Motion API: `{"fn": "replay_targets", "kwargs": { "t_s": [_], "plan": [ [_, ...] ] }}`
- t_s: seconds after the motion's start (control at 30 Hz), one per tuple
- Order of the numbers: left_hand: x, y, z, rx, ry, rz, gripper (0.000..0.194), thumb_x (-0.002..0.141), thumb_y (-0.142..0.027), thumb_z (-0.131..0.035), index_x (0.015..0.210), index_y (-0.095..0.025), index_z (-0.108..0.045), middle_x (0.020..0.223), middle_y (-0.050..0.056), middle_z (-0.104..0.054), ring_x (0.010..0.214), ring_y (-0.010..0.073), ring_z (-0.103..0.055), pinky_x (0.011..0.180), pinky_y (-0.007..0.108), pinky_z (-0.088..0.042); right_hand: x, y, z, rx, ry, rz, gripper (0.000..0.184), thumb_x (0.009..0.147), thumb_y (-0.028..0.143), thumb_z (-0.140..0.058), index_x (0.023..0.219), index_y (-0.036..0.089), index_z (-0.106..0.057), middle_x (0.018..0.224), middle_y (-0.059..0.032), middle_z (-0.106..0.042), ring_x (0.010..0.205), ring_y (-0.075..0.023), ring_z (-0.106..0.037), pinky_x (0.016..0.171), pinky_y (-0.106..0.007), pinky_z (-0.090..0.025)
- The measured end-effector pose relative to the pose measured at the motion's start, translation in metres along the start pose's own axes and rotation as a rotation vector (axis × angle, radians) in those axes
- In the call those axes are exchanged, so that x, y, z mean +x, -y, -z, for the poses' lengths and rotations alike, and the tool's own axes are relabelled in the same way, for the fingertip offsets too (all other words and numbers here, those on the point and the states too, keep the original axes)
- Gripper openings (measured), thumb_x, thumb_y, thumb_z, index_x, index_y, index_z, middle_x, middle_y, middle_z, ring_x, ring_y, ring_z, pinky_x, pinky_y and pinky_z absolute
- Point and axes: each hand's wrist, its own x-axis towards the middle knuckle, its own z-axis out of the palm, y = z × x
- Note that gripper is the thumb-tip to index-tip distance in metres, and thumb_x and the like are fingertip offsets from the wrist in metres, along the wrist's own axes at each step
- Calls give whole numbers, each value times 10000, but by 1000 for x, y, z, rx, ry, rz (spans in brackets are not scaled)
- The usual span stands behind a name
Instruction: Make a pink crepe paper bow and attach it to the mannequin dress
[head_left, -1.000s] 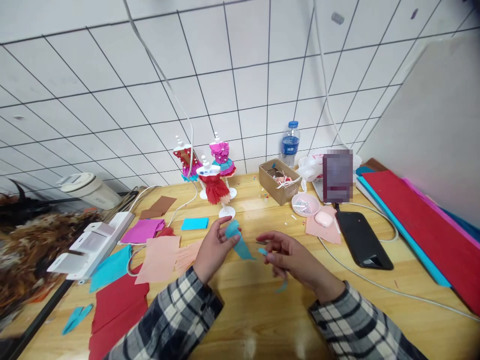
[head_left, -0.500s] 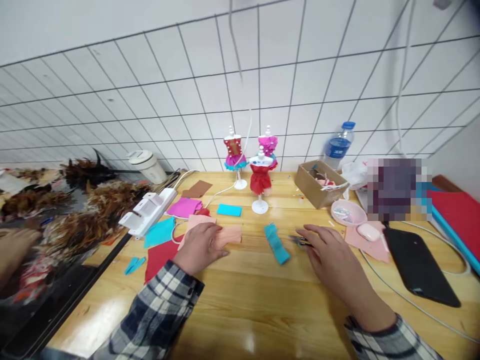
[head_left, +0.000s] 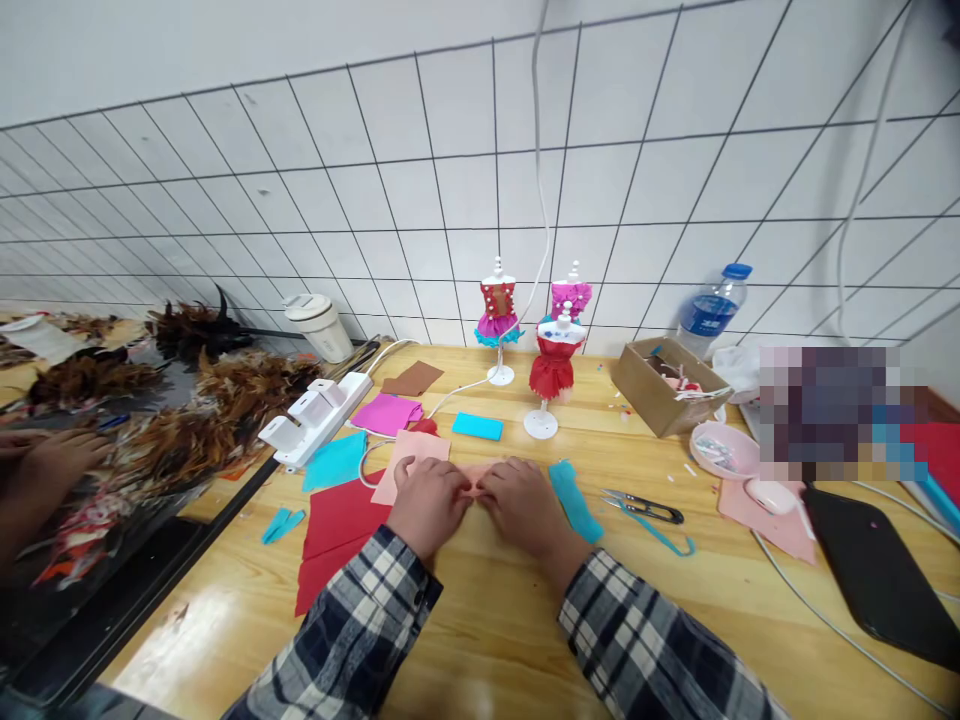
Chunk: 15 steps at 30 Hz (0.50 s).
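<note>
1. Head view: left hand [head_left: 429, 505] and right hand [head_left: 525, 505] nearly meet, pinching a peach strip [head_left: 474, 480] between them.
2. Light, even pinches would spare its thin material from tearing.
3. Blue strip [head_left: 574, 500] and snips [head_left: 646, 508] lie rightward.

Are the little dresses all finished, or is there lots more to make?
All three dress forms wear outfits, so those look mostly done. The left hand and right hand are working on a peach strip now. A blue strip lies loose beside the snips, so it may be left to use. I can't tell how much more.
</note>
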Motion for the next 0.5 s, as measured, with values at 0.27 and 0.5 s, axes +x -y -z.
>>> {"fn": "replay_targets", "kwargs": {
  "t_s": [0.27, 0.5],
  "plan": [
    [-24, -48, -15, -120, 25, -136, 94, 789, -291, -676, 879, -271, -695, 921, 19, -714, 929, 244, -598, 961, 520, -227, -76, -16, 21, -83, -6, -121, 139, 900, 213, -603, 773, 226, -657, 815, -11, -681, 857, -190, -535, 758, -354, -273],
    [-25, -66, -26, -84, 10, -233, 81, 836, -244, -646, 790, -284, -700, 821, -24, -723, 859, 209, -607, 920, 492, -244, -91, -17, 23, -84, -2, -162, 74, 883, 199, -622, 831, 247, -644, 862, 16, -694, 876, -189, -540, 752, -356, -273]
  ]
}}
